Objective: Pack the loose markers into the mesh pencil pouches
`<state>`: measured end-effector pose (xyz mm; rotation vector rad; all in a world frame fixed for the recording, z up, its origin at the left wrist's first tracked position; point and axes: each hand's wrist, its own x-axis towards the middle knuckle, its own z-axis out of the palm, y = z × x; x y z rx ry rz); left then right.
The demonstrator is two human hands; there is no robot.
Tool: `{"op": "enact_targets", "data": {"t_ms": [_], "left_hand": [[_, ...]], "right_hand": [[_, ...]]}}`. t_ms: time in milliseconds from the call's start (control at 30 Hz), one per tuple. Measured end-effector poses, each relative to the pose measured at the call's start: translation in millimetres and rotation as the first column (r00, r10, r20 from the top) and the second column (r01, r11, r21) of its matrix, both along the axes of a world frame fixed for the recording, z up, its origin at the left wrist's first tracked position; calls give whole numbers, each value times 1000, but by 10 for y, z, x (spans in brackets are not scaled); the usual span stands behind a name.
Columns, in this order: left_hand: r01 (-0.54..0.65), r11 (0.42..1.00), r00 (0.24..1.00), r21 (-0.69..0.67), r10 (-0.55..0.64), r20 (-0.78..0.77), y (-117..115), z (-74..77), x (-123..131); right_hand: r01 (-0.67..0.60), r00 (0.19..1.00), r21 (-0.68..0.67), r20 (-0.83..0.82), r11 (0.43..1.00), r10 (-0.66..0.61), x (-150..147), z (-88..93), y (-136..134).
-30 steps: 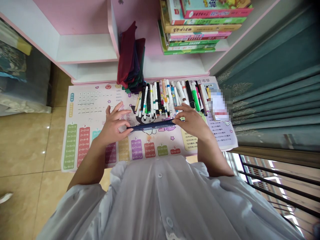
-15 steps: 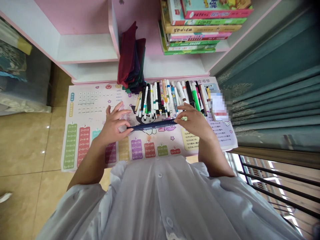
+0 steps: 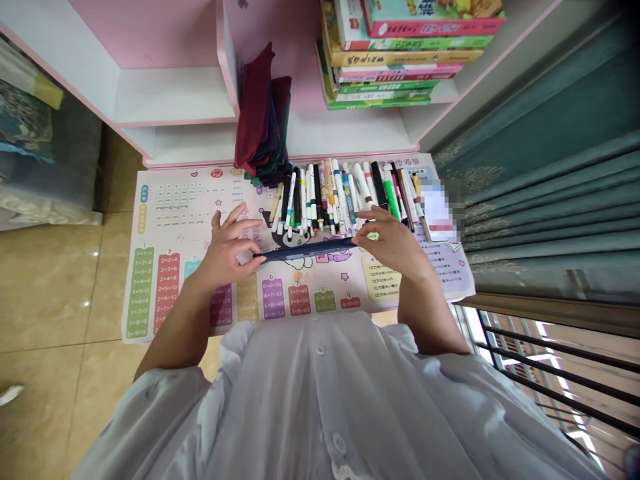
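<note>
A long, flat dark blue fabric pouch lies edge-on across the middle of a printed multiplication-table mat. My left hand pinches its left end, with the upper fingers spread above it. My right hand grips its right end with the fingertips. Just above the pouch, a dense row of several felt-tip markers lies on the mat, close to both hands.
A stack of dark red and green cloth pouches stands on a white and pink shelf, with books to its right. A teal curtain and a metal railing are on the right; tiled floor is on the left.
My right hand has moved slightly to the right, taking the pouch's right end with it. My left hand has barely moved.
</note>
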<state>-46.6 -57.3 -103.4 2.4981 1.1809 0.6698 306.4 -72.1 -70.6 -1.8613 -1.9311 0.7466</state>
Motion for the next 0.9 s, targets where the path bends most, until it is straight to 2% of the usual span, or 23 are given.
{"op": "enact_targets", "data": {"t_ms": [900], "left_hand": [[-12, 999, 1000, -36, 11, -26, 10, 32, -7]], "right_hand": [[53, 999, 38, -10, 998, -53, 159, -9, -16]]}}
